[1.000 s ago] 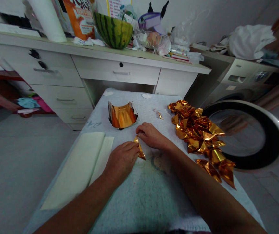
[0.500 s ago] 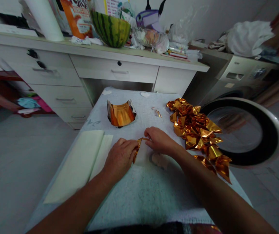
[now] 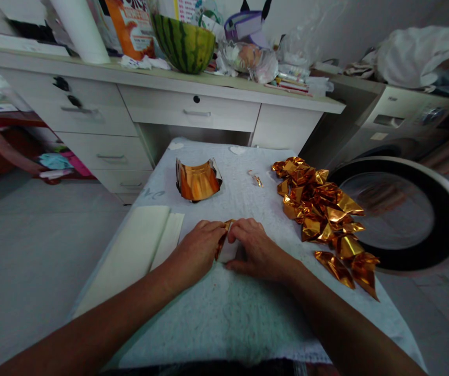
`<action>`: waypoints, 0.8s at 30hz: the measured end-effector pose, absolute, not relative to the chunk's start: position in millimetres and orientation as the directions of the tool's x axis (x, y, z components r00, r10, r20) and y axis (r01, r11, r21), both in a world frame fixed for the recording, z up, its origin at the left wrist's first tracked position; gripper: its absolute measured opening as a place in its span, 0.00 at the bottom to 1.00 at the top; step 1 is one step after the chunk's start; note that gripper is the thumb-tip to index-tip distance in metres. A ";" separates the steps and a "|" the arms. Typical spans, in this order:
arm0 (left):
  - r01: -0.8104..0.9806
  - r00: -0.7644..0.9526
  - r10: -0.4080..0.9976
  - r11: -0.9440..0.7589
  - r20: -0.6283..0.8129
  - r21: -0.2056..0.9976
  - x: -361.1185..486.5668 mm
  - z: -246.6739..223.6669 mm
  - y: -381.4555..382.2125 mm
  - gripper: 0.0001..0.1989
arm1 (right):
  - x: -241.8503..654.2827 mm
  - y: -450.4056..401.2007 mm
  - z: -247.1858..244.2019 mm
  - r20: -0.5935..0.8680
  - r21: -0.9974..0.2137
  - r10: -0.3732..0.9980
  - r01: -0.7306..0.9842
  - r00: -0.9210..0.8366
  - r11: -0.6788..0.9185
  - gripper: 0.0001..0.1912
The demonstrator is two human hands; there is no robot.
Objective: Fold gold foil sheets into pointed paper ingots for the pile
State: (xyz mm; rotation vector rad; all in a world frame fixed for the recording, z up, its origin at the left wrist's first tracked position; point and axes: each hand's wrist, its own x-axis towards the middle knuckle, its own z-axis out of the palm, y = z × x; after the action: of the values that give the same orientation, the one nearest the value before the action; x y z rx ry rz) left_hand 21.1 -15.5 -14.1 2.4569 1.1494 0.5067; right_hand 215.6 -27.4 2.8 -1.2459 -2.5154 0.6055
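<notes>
My left hand (image 3: 202, 246) is closed on a small folded piece of gold foil paper (image 3: 220, 247) at the middle of the cloth-covered table (image 3: 224, 318). Against that foil sits a pale sheet (image 3: 229, 251), and the fingers of my right hand (image 3: 256, 246) curl over it from the right. My fingers partly hide both papers. Left of my hands lies a stack of cream paper (image 3: 130, 250). Curved gold foil sheets (image 3: 197, 180) stand beyond my hands. To the right is a heap of folded gold foil pieces (image 3: 318, 203).
A small gold scrap (image 3: 257, 180) lies near the heap. A white cabinet (image 3: 188, 115) stands behind the table, with a cut watermelon (image 3: 185, 44) on top. The washing machine's round door (image 3: 400, 209) hangs open close to the table's right side.
My right hand has come down and toward me, from the foil's far tip onto the pale sheet. My left hand stays on the foil. The camera view has shifted slightly.
</notes>
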 end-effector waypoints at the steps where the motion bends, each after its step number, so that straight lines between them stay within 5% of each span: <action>1: 0.636 0.610 0.776 -0.599 0.160 0.487 21.2 -12.8 -13.1 0.14 | 215.4 -27.8 2.4 0.059 -0.479 0.801 0.687 -0.596 0.546 0.19; 10: 0.529 0.671 0.731 -0.590 0.125 0.611 18.0 -3.9 2.6 0.08 | 217.4 -26.8 -6.0 0.140 -0.498 0.755 0.614 -0.640 0.612 0.16; 16: 0.551 0.621 0.775 -0.535 0.114 0.641 15.8 -7.5 0.1 0.14 | 216.7 -26.9 -4.8 0.148 -0.477 0.746 0.614 -0.649 0.629 0.13; 24: 0.507 0.604 0.790 -0.483 0.105 0.714 19.8 -6.7 0.1 0.15 | 219.7 -27.1 -3.6 0.105 -0.515 0.732 0.593 -0.674 0.620 0.23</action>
State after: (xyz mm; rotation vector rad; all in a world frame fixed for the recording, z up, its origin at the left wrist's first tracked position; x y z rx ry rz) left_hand 19.8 0.1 -6.7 2.1824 1.0187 0.5657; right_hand 219.7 -27.1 -3.6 -1.0701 -2.5411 0.6454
